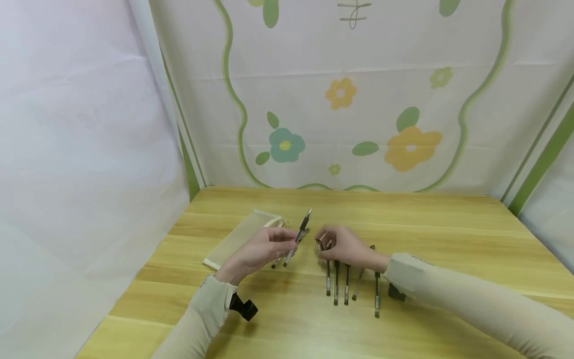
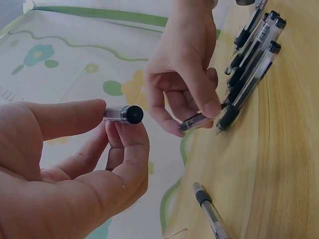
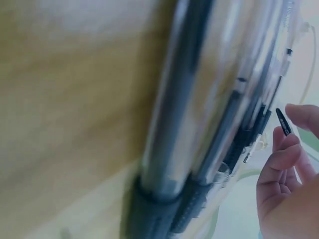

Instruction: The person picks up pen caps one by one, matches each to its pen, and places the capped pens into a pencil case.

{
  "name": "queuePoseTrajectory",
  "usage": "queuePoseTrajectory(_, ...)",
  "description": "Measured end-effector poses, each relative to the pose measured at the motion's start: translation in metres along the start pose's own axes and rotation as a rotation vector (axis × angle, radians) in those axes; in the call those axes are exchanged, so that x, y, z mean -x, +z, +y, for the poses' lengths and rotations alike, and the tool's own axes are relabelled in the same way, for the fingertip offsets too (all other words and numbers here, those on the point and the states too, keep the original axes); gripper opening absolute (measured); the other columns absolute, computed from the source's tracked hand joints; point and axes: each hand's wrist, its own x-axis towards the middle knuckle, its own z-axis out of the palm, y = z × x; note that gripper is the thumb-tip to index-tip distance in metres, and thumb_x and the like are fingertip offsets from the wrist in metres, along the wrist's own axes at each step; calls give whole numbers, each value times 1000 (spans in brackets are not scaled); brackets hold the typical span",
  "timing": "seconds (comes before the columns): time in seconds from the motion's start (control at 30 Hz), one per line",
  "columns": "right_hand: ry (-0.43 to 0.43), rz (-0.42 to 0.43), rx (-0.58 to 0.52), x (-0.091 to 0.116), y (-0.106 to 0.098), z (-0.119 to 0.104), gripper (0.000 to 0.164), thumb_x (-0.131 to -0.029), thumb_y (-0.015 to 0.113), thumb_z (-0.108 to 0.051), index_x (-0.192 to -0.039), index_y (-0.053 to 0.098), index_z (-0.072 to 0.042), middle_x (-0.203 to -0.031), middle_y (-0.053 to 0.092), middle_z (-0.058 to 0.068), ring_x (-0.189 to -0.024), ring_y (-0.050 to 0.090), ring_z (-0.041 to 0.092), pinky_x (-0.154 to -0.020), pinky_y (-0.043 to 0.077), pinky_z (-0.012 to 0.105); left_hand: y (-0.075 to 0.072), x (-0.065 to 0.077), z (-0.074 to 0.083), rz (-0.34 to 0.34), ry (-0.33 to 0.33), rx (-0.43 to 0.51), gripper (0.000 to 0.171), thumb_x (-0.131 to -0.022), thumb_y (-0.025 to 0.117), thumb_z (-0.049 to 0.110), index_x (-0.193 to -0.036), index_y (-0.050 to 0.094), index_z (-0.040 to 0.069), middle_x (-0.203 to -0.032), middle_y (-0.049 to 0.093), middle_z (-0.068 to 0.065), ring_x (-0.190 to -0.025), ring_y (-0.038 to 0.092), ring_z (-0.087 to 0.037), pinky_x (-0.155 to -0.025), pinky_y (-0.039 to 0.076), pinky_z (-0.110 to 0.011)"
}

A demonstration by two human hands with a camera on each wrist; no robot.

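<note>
My left hand (image 1: pixel 262 248) pinches a clear gel pen (image 1: pixel 304 223) with a black grip, its bare tip slanting up and away. In the left wrist view, the pen's black end plug (image 2: pixel 133 114) faces the camera between thumb and fingers. Off to the right, my right hand (image 1: pixel 347 247) pinches a small clear pen cap (image 2: pixel 196 121) with a black clip (image 3: pixel 283 122), close over the row of pens. Several similar pens (image 1: pixel 336 289) lie side by side below and beside that hand, partly covered by it. Another pen (image 2: pixel 212 214) lies on the table behind my left hand.
A pale zippered pouch (image 1: pixel 242 237) lies flat on the wooden table (image 1: pixel 278 329), left of and partly behind my left hand. Black wrist cameras (image 1: pixel 243 306) are strapped at both cuffs. A floral-print cloth (image 1: pixel 372 60) hangs along the table's back edge, with plain cloth at the sides.
</note>
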Motion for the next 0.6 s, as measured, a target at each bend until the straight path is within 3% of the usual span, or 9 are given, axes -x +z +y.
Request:
queuePoseTrajectory(0.23, 84, 107, -143, 13, -9, -4, 34, -81, 81, -6, -112, 66, -6, -87, 68, 6, -73, 65, 22, -61, 56, 37, 4, -1, -2, -19, 7, 9, 41, -97, 60, -1, -132, 47, -15, -116, 60, -14, -105, 59, -26, -96, 50, -35)
queuePoseTrajectory(0.4, 152, 191, -290, 25, -23, -6, 32, -82, 80, -7, -110, 67, -8, -90, 69, 11, -80, 65, 34, -65, 56, 42, 8, -1, -2, -30, 2, 20, 37, -97, 59, -2, -130, 49, -14, -112, 60, -13, -102, 59, -25, -93, 51, -35)
queuePoseTrajectory(0.5, 205, 232, -381, 32, -36, -15, 35, -82, 81, -8, -113, 65, -6, -93, 70, 13, -77, 64, 35, -59, 54, 36, 10, 0, -3, -31, 0, 22, 35, -97, 59, -2, -129, 50, -13, -112, 59, -13, -102, 59, -27, -92, 51, -36)
queuePoseTrajectory(0.6, 233, 288, -479, 42, -50, -29, 40, -81, 82, -10, -116, 64, -4, -93, 71, 12, -65, 58, 23, -52, 45, 27, 12, -1, -4, -26, 6, 23, 34, -97, 60, -1, -128, 52, -12, -113, 59, -13, -101, 60, -27, -91, 52, -37)
